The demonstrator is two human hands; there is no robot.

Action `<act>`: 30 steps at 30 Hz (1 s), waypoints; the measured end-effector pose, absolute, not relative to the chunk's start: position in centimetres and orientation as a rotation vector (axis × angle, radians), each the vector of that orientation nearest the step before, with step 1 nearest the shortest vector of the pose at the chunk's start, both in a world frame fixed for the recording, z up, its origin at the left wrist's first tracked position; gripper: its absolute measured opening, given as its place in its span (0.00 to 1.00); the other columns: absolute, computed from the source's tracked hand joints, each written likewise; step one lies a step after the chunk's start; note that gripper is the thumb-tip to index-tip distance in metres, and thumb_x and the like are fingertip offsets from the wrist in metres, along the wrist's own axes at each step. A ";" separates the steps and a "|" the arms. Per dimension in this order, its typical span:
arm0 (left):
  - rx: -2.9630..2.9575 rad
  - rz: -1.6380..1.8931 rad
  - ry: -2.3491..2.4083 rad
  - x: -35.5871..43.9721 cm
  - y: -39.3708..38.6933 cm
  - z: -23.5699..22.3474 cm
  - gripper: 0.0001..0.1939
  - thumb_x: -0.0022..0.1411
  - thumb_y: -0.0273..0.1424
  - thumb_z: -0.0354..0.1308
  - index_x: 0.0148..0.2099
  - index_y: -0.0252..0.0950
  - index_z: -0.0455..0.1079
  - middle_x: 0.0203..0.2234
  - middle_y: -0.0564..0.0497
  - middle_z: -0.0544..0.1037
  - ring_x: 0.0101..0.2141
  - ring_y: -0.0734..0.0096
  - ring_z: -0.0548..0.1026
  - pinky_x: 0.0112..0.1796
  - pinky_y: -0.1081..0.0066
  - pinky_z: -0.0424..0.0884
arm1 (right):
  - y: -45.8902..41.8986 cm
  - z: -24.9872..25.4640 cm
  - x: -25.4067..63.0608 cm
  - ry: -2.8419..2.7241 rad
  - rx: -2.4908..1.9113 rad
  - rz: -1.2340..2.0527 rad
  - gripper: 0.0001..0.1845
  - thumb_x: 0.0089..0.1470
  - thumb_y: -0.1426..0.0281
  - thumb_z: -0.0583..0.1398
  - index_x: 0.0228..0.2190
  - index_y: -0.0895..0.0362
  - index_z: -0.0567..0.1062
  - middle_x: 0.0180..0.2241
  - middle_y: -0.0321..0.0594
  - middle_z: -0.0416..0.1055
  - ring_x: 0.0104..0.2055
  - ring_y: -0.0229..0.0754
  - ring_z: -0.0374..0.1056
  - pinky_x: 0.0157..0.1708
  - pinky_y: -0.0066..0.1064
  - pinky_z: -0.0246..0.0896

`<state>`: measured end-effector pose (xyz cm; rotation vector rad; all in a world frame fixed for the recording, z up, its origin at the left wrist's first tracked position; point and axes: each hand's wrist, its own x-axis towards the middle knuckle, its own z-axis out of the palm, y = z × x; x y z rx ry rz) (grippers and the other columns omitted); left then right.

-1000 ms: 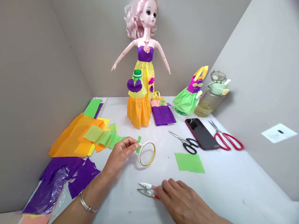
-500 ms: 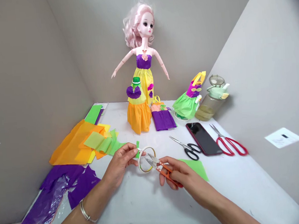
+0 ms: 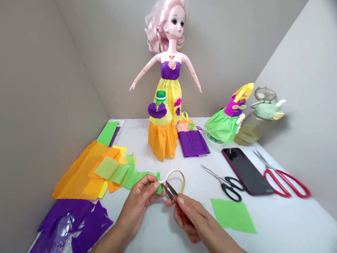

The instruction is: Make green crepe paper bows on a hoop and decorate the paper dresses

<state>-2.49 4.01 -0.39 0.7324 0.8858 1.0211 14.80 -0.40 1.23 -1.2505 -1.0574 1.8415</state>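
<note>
Pinched between my left hand's (image 3: 143, 197) thumb and finger is a small green strip (image 3: 158, 177), with white tape stuck at it. That tape runs to a roll of tape (image 3: 183, 179), a thin ring standing just right of my left fingertips. My right hand (image 3: 191, 219) grips orange-red thread snips (image 3: 170, 190). Their blades point up and left, spread around the tape close to the strip; whether they touch it I cannot make out. A longer piece of green crepe paper (image 3: 134, 176) reaches from the pile toward my left fingers.
A pink-haired doll (image 3: 169, 71) and an orange-skirted bottle (image 3: 161, 135) stand behind. Rightward are black scissors (image 3: 229, 186), a phone (image 3: 247, 170), red scissors (image 3: 279, 176), a green paper square (image 3: 233, 215) and a jug (image 3: 253, 123). Orange sheets (image 3: 80, 169) and purple sheets (image 3: 89, 230) lie left.
My right hand has moved left, bringing the snips' blades from in front of the tape roll to the tape by the green strip. The view has shifted slightly.
</note>
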 end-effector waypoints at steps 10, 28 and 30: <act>0.679 1.010 0.869 -2.0 3.7 -0.7 0.08 0.58 0.34 0.62 0.35 0.37 0.67 0.34 0.50 0.77 0.41 0.67 0.75 0.47 0.67 0.68 | 0.4 0.6 13.2 -0.737 -1.278 1.874 0.27 0.51 0.46 0.58 0.32 0.59 0.73 0.19 0.29 0.54 0.19 0.30 0.37 0.18 0.23 0.30; 0.600 1.031 0.833 -1.4 3.4 -1.3 0.06 0.61 0.33 0.60 0.36 0.37 0.67 0.27 0.55 0.72 0.28 0.77 0.70 0.39 0.73 0.69 | 0.6 -1.8 11.7 -0.543 -1.128 1.933 0.29 0.43 0.45 0.64 0.30 0.59 0.71 0.16 0.25 0.51 0.16 0.27 0.37 0.13 0.20 0.31; 0.597 1.025 0.834 -1.4 3.4 -1.5 0.06 0.62 0.33 0.60 0.36 0.37 0.67 0.25 0.55 0.72 0.28 0.77 0.71 0.39 0.73 0.69 | 0.7 -2.1 11.6 -0.530 -1.120 1.950 0.28 0.43 0.46 0.64 0.30 0.58 0.70 0.16 0.24 0.51 0.16 0.27 0.37 0.13 0.20 0.30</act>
